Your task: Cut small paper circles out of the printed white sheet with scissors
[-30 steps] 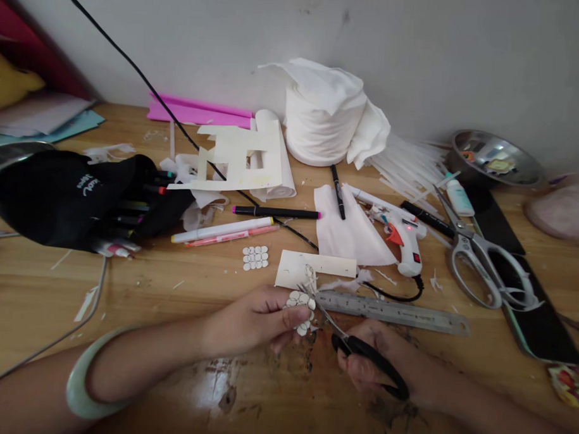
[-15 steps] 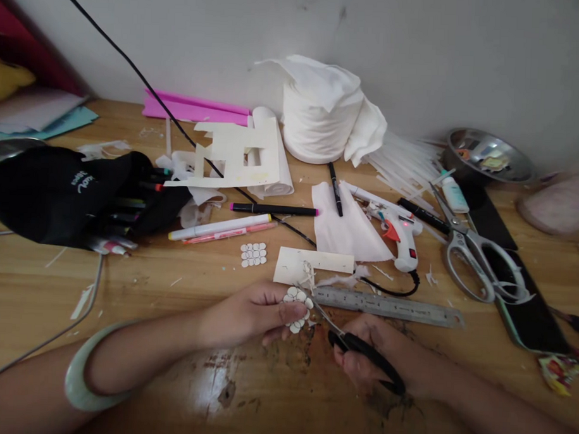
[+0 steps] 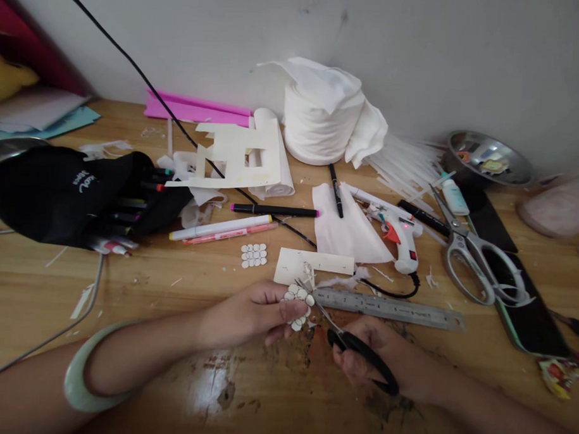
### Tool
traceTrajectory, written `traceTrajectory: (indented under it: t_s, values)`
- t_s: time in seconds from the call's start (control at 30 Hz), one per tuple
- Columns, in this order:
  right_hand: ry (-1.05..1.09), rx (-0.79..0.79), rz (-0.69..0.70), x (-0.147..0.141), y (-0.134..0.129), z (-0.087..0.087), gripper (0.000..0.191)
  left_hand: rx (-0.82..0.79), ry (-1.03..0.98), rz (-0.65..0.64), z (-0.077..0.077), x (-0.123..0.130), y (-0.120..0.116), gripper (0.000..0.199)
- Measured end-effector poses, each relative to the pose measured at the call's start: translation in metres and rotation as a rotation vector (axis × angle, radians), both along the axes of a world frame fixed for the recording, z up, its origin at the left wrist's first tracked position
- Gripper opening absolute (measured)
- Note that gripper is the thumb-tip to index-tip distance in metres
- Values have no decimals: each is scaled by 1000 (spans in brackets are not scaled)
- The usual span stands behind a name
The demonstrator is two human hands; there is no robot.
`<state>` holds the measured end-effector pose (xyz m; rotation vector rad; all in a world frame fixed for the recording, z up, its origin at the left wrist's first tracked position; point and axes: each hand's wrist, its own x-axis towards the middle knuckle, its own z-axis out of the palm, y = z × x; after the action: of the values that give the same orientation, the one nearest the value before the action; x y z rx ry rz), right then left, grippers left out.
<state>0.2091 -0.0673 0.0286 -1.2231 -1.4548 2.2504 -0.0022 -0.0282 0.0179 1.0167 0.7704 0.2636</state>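
White paper cutout (image 3: 302,296), scissors (image 3: 361,348) at its edge

L hand (image 3: 252,317) pinches cutout btwn thumb & fingers, nr metal ruler's (image 3: 386,307) end; R hand (image 3: 384,342) curled round blk scissor handle. Similar pc (image 3: 254,255) lies on table (image 3: 163,307) beyond L hand.

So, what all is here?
Rolls: 2, white, back
Folded paper: 1, pink, back
Bowl: 1, silver, right
Pouch: 1, black, left
Cards: 2+, cream, centre
Strips: many, white, right
Bottle: 1, white, right
Glue gun: 1, white, right
Markers: several, mixed, centre
Ruler: 1, silver, centre
Cloth: 1, white, centre
Big scissors: 1, grey, right
Small scissors: 1, black, right hand
Paper circles: many, white, left hand, desk
Bangle: 1, green, left arm
Left hand: 1, bare, front
Right hand: 1, bare, front
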Motion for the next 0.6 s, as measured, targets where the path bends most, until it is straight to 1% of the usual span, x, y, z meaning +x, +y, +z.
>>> traceTrajectory:
  t_s: [0.13,0.2,0.37,0.5,0.6]
  values:
    - [0,-2,-8,1,0,-4,39,4,-4,6,0,-1,1,43]
    - [4,-22,3,2,0,-7,39,8,-8,26,1,-2,1,42]
    - [10,-7,-8,4,0,-10,40,55,-28,78,2,-1,2,41]
    - [25,27,30,1,1,-4,46,54,-6,78,1,-2,2,42]
    - [-2,63,26,-2,1,5,45,40,5,59,0,-3,1,43]
